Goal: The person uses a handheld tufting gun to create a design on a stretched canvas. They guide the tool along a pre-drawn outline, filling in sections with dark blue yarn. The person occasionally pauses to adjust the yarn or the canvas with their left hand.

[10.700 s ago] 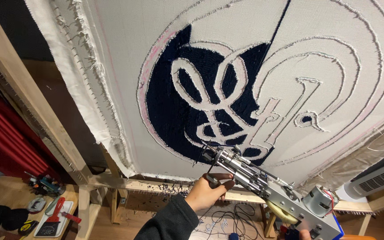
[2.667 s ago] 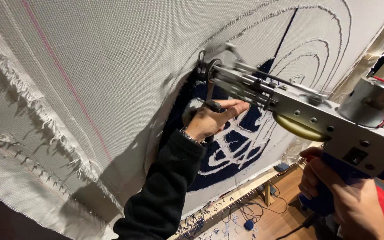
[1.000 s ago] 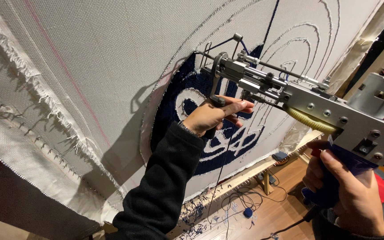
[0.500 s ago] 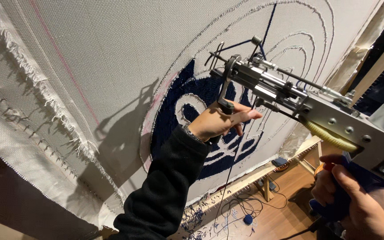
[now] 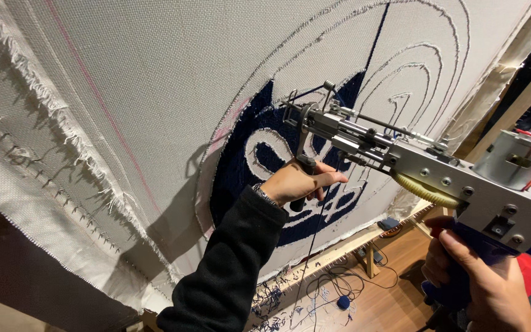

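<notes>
Both hands are closed on the tufting gun (image 5: 413, 163): left hand (image 5: 299, 182) around its front handle for steadying, right hand (image 5: 480, 276) around the blue rear grip, needle tip held near the stretched cloth (image 5: 155, 92) beside the navy tufted patch (image 5: 241, 178)

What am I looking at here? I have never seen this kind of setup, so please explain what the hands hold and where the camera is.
The one picture comes from a camera on the person's head, looking along their arms. In front hangs a pale woven cloth stretched on a wooden frame, with curved outlines and a dark blue tufted patch already filled in. The person holds a metal tufting gun, a powered tool that feeds yarn. The left hand grips its black front handle; the right hand wraps the blue rear grip. A dark yarn strand runs down to the gun's tip. Yarn scraps and cables lie on the wooden floor below.
</notes>
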